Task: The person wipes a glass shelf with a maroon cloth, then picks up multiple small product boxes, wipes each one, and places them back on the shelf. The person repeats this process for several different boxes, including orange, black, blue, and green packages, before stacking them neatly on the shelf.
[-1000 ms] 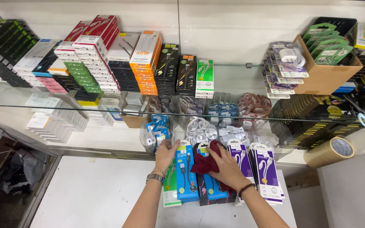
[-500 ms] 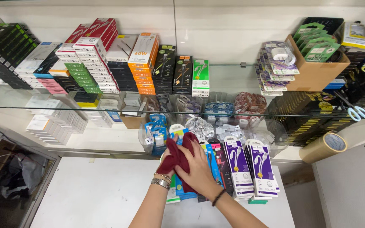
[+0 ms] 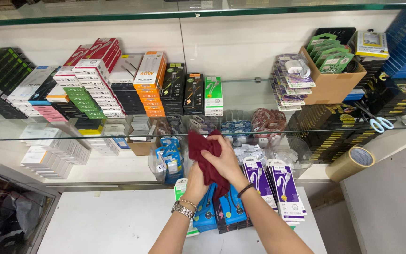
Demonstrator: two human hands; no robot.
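Both my hands hold a dark red cloth [image 3: 202, 151] bunched up in front of the glass shelf. My right hand [image 3: 223, 161] grips it from the right and over the top. My left hand [image 3: 195, 181], with a metal watch on the wrist, is under the cloth and mostly hidden by it. Below my hands lie blue cable packs [image 3: 225, 211] and purple-and-white cable packs [image 3: 273, 186] on a white counter [image 3: 109, 226].
A glass shelf [image 3: 240, 94] carries rows of small boxed accessories [image 3: 118, 80] and a cardboard box [image 3: 334, 80] of green packs. Scissors [image 3: 377, 122] lie at the shelf's right end. A tape roll [image 3: 351, 162] rests lower right. Bagged cables [image 3: 269, 120] sit under the glass.
My hands rose from the cable packs on the counter, lifting the red cloth up and bunching it between them. The camera view shifted slightly left.
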